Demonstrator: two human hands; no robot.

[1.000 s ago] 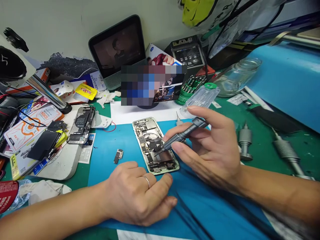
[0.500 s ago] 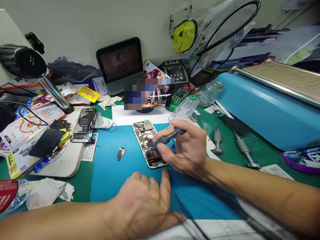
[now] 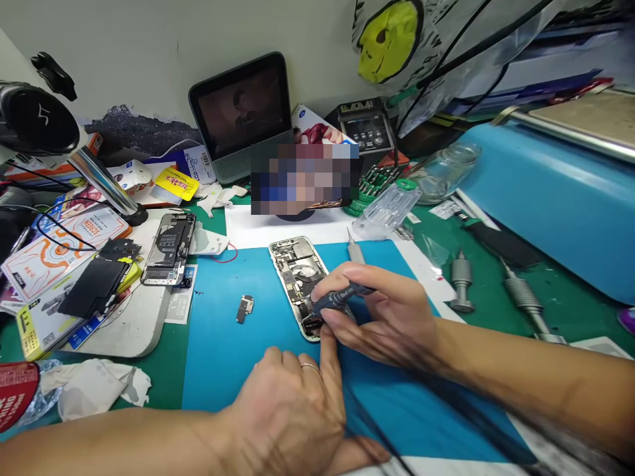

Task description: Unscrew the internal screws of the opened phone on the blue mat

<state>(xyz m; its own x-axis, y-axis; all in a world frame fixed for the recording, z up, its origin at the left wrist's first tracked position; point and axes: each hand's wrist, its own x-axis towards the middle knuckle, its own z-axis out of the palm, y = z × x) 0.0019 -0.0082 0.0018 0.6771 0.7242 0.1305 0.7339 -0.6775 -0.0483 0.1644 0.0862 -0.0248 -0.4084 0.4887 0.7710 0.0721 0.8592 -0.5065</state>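
Note:
An opened phone (image 3: 297, 281), its battery and boards exposed, lies face up on the blue mat (image 3: 218, 370). My right hand (image 3: 381, 311) is closed round slim dark grey tweezers (image 3: 342, 297), their tips down at the phone's lower end. Resting on the mat, my left hand (image 3: 292, 410) has its index finger stretched to the phone's bottom edge, thumb out and the other fingers curled; nothing is held in it. A small metal-and-black phone part (image 3: 245, 309) lies left of the phone. Behind my right fingers a grey screwdriver (image 3: 354, 248) is partly hidden.
Another opened phone (image 3: 171, 248) sits on a white stand (image 3: 143, 330) at left, beside boxes. Further back are a screen (image 3: 241, 99), a green bit holder (image 3: 370, 192) and a glass jar (image 3: 451, 172). Metal screwdrivers (image 3: 461, 284) stand and lie at right.
The camera view has shifted, so most things sit further right. My right hand has moved the tweezers down toward the phone's lower end. My left index finger now meets the phone's bottom edge.

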